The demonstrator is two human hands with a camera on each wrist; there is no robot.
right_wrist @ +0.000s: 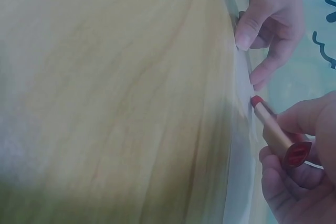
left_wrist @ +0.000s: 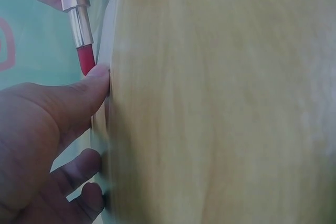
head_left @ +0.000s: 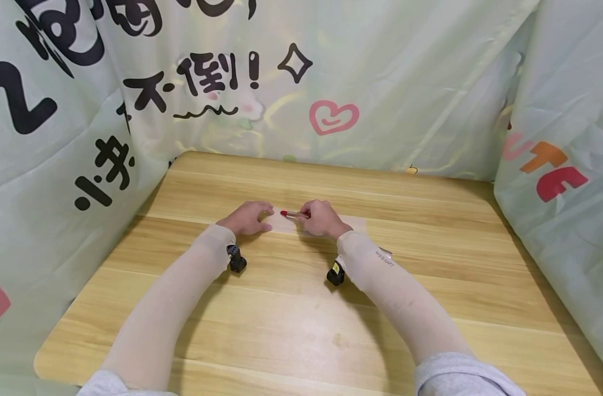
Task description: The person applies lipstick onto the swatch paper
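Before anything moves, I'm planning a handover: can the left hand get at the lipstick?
Probably yes: the left hand is close to the lipstick, with nothing visible between them, though the right hand grips it.

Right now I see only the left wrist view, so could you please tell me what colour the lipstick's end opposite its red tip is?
Observer: In the right wrist view, the lipstick has a glossy dark red face at that end.
Operator: Thank you; does the pale sheet show on the far side of the right hand, away from the left hand?
Observer: Yes, the head view shows part of it there, flat on the table.
Operator: And is there anything beside the right forearm?
Observer: Yes, the head view shows a small shiny thing partly hidden by it; too little shows to say what it is.
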